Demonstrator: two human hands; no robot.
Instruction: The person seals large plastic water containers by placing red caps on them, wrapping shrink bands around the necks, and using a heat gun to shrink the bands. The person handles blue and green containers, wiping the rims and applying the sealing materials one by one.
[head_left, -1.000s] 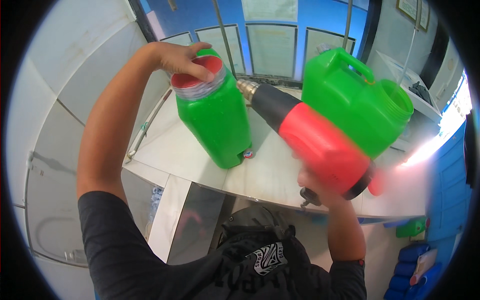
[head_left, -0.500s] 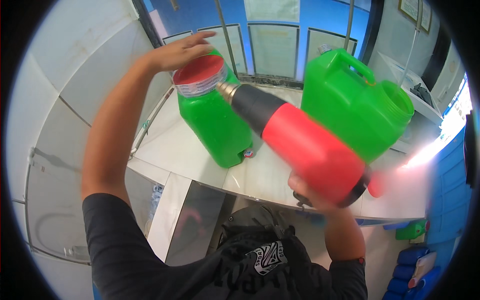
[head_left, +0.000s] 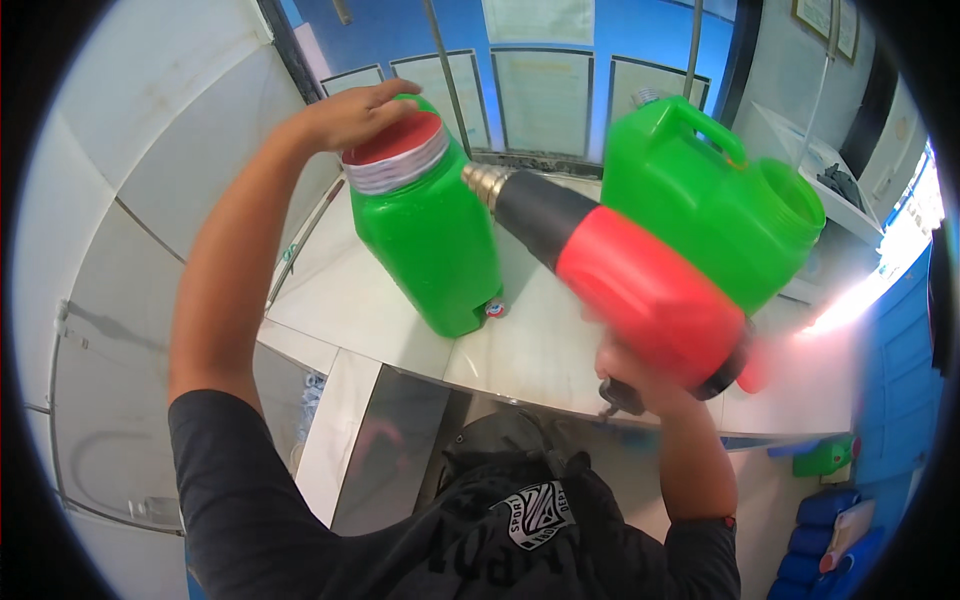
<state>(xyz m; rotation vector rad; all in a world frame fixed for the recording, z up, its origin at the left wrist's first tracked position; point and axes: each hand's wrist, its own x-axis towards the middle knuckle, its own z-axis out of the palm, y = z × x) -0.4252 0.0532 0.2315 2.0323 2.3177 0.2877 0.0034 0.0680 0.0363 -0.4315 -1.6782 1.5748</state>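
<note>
A green plastic jug (head_left: 430, 245) with a wide red cap (head_left: 400, 137) stands on the white counter, and a whitish printed band (head_left: 398, 172) wraps round the cap's side. My left hand (head_left: 365, 115) lies on top of the cap, its fingers stretched out over the far edge. In my right hand (head_left: 640, 375) is a red and black heat gun (head_left: 640, 280), gripped by the handle. Its metal nozzle (head_left: 485, 183) points toward the jug's neck and stays a little apart from it. Fingers of the right hand are partly hidden behind the tool.
A second green jug (head_left: 690, 200) with an open wide mouth (head_left: 792, 195) stands at the right on the counter (head_left: 530, 345). A red round cap (head_left: 752, 375) lies near the counter's right end. Blue jerrycans (head_left: 825, 535) sit on the floor at lower right. Metal rods rise behind the counter.
The heat gun has moved right, away from the jug's neck. The band looks tighter and smoother round the cap. My left hand has shifted slightly left and down, still on the cap.
</note>
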